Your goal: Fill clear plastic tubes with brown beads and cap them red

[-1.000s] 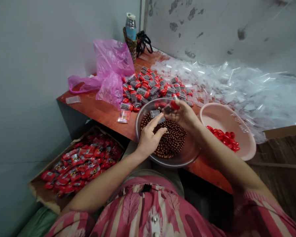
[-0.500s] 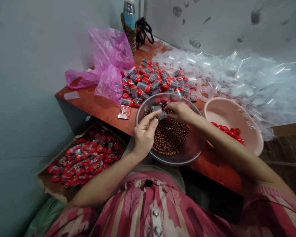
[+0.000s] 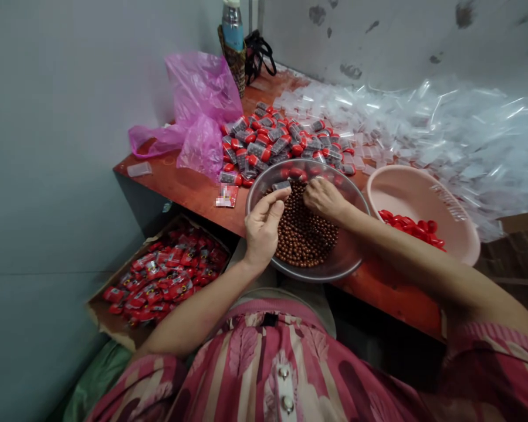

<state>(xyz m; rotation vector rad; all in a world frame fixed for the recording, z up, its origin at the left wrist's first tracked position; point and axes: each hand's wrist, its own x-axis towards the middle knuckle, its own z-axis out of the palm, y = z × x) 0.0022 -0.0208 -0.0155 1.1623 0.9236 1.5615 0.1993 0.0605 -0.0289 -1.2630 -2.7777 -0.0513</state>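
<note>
A steel bowl (image 3: 310,274) full of small round brown balls (image 3: 308,234) stands at the front of the table, with several red-capped pieces at its far side. My left hand (image 3: 264,225) is over its left side, thumb and index finger pinched. Against those fingers shows a small clear plastic container (image 3: 281,186), seemingly held by them. My right hand (image 3: 324,198) reaches down into the balls with its fingers curled together; what is inside its grip is hidden. Behind the bowl lie many filled containers with red caps (image 3: 264,140).
A pink basin (image 3: 460,240) with red caps (image 3: 411,228) stands right of the bowl. Clear empty containers (image 3: 422,123) are heaped behind it. A pink plastic bag (image 3: 206,88), a red packet (image 3: 227,196) and a flask (image 3: 233,29) are leftward. Below is a carton of red packets (image 3: 162,272).
My right hand has come away from the left fingers, down into the balls. A second clear piece between the hands no longer shows. The view has shifted slightly.
</note>
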